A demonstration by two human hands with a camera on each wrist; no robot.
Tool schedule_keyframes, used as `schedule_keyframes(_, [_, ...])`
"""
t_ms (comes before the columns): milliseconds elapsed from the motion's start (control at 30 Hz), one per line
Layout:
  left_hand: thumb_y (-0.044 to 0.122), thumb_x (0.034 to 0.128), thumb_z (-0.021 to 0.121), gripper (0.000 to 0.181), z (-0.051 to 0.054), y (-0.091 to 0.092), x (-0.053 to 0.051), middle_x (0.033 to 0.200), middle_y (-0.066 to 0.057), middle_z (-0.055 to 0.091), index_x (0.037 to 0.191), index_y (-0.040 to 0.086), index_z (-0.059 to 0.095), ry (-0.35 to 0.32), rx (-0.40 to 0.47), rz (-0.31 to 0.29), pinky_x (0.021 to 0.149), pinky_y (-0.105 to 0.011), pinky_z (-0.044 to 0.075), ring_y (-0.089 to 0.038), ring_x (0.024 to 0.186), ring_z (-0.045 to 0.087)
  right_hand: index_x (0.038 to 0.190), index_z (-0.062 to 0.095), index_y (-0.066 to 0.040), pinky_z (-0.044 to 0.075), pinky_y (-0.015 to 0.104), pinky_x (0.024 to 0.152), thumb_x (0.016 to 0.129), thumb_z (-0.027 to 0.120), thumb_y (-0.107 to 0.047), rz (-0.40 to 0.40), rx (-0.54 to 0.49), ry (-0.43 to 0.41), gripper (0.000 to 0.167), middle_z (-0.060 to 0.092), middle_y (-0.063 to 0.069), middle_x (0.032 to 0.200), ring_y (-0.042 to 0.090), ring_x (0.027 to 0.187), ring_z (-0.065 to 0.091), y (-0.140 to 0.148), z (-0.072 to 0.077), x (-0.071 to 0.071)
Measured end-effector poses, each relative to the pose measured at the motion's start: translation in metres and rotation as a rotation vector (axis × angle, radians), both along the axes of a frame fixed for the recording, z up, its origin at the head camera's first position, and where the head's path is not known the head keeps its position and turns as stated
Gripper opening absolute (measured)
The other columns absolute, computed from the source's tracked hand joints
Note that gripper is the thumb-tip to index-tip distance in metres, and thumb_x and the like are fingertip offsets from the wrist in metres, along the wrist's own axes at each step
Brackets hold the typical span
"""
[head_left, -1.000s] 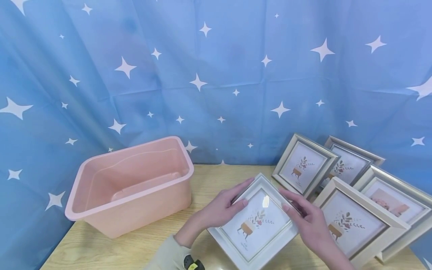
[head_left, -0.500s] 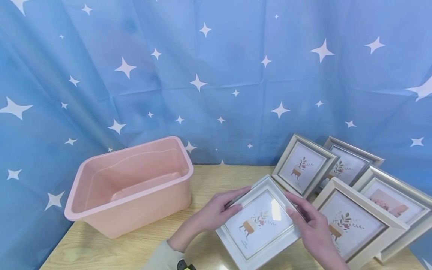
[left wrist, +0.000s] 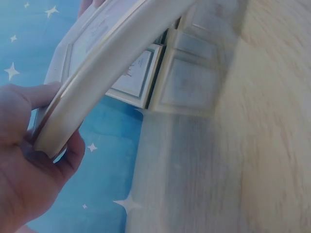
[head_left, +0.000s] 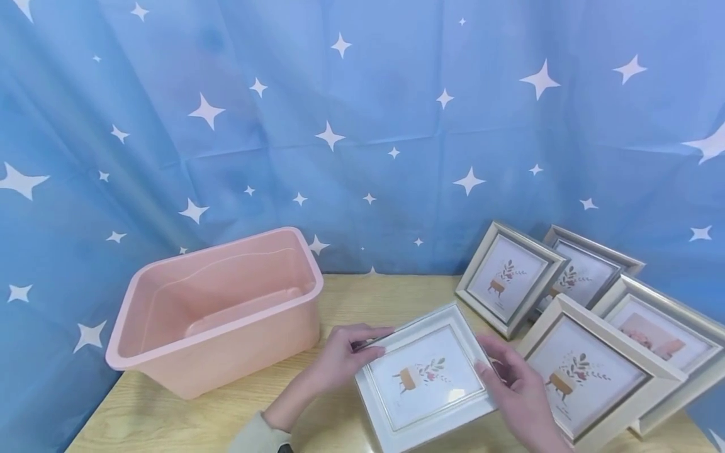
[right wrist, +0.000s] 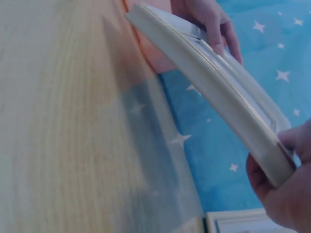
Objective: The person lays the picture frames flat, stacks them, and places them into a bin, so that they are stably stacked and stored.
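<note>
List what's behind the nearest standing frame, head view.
Behind the nearest standing frame: a silver frame, its top and right side showing, its lower left covered. Farther back, a rear frame shows only partly. Anything fully hidden there can't be seen.

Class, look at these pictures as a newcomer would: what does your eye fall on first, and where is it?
The blue curtain with white stars probably jumps out first, filling the background behind the table. Next comes the pink tub on the table's left side, opposite four picture frames clustered on the right. Near the front, just right of centre, a fifth frame tilts between the left grip and right grip.
</note>
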State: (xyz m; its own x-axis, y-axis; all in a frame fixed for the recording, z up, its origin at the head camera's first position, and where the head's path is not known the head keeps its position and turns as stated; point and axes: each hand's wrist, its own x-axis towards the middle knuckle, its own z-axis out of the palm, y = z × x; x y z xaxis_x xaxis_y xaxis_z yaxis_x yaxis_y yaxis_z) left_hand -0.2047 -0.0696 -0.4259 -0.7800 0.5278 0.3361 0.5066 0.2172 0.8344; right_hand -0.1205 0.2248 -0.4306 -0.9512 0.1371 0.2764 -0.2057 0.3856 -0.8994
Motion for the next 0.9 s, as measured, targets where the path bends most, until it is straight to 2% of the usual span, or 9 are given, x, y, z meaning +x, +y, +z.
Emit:
schedule_keyframes(33, [0.008,0.0952,0.073,0.033,-0.001,-0.001,-0.001,0.117,-0.005,0.075,0.128,0.010,0.074,0.011,-0.001,0.004,0.060,-0.019,0.048,-0.004,0.069,0.054,0.142,0.056,-0.004,0.060,0.028,0.072,0.098,0.066,-0.003,0.004,0.004,-0.010,0.045,0.066,-0.007,0.127,-0.001,0.096,0.065,-0.001,-0.002,0.001])
schedule_keyframes(133, [0.007,0.0949,0.073,0.030,-0.003,-0.003,-0.006,0.116,-0.008,0.075,0.125,0.007,0.074,0.057,-0.020,0.002,0.070,-0.022,0.054,-0.008,0.086,0.064,0.144,0.053,-0.006,0.058,0.027,0.073,0.094,0.070,0.001,0.023,0.058,-0.035,0.053,0.066,0.017,0.127,0.003,0.091,0.065,-0.002,-0.009,0.003])
schedule_keyframes(167, [0.006,0.0949,0.073,0.030,-0.004,-0.004,-0.007,0.118,-0.008,0.074,0.124,0.006,0.075,0.067,-0.029,-0.003,0.073,-0.023,0.055,-0.010,0.090,0.066,0.145,0.051,-0.006,0.058,0.027,0.073,0.093,0.071,0.001,0.032,0.080,-0.051,0.056,0.066,0.020,0.126,0.003,0.090,0.064,-0.002,-0.012,0.004])
schedule_keyframes(300, [0.004,0.0958,0.071,0.029,-0.007,-0.005,-0.013,0.116,-0.008,0.074,0.125,0.007,0.075,0.088,-0.097,-0.025,0.078,-0.024,0.056,-0.013,0.100,0.068,0.146,0.049,-0.007,0.056,0.027,0.074,0.088,0.074,0.005,0.065,0.090,-0.171,0.064,0.069,0.014,0.119,0.007,0.087,0.064,-0.001,-0.020,0.008])
schedule_keyframes(433, [0.006,0.0979,0.069,0.030,-0.009,-0.004,-0.018,0.116,-0.005,0.075,0.127,0.009,0.074,0.088,-0.160,-0.060,0.077,-0.024,0.054,-0.010,0.098,0.067,0.148,0.048,-0.007,0.056,0.028,0.074,0.086,0.075,0.006,0.081,0.046,-0.295,0.069,0.068,0.012,0.119,0.011,0.089,0.065,0.001,-0.024,0.010])
schedule_keyframes(567, [0.005,0.0985,0.068,0.030,-0.013,-0.001,-0.024,0.118,-0.004,0.074,0.128,0.008,0.073,0.054,-0.173,-0.091,0.082,-0.024,0.055,-0.010,0.102,0.067,0.148,0.046,-0.002,0.056,0.029,0.072,0.083,0.078,0.006,0.103,0.055,-0.336,0.073,0.068,0.015,0.120,0.014,0.088,0.066,0.003,-0.030,0.011])
schedule_keyframes(733, [0.005,0.0982,0.068,0.030,-0.017,0.003,-0.029,0.118,-0.001,0.074,0.127,0.010,0.074,0.001,-0.188,-0.109,0.088,-0.024,0.054,-0.008,0.107,0.067,0.148,0.046,0.001,0.055,0.028,0.073,0.079,0.080,0.008,0.085,0.079,-0.391,0.077,0.068,0.014,0.119,0.016,0.088,0.066,0.003,-0.036,0.011])
schedule_keyframes(900, [0.003,0.0970,0.069,0.030,-0.019,0.005,-0.034,0.117,0.000,0.075,0.124,0.012,0.076,-0.019,-0.208,-0.090,0.092,-0.028,0.054,-0.010,0.109,0.067,0.148,0.046,0.002,0.056,0.030,0.072,0.075,0.081,0.011,0.058,0.122,-0.409,0.081,0.069,0.016,0.121,0.019,0.091,0.068,-0.004,-0.039,0.009])
